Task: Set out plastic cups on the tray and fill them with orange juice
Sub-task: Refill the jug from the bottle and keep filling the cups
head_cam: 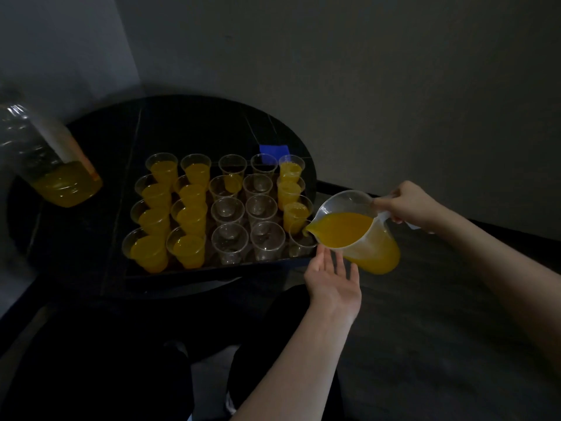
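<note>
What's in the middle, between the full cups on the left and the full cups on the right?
Two columns of empty clear cups, seen from the head camera.

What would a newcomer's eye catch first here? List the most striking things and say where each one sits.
The bright orange juice stands out in the dim room: a clear jug, held by its handle in the right hand, tilts its spout over the near right corner cup, while the open left hand hovers below. On the black tray, filled cups line the left two columns and the far right one, with empty cups between. A large juice bottle stands far left.
</note>
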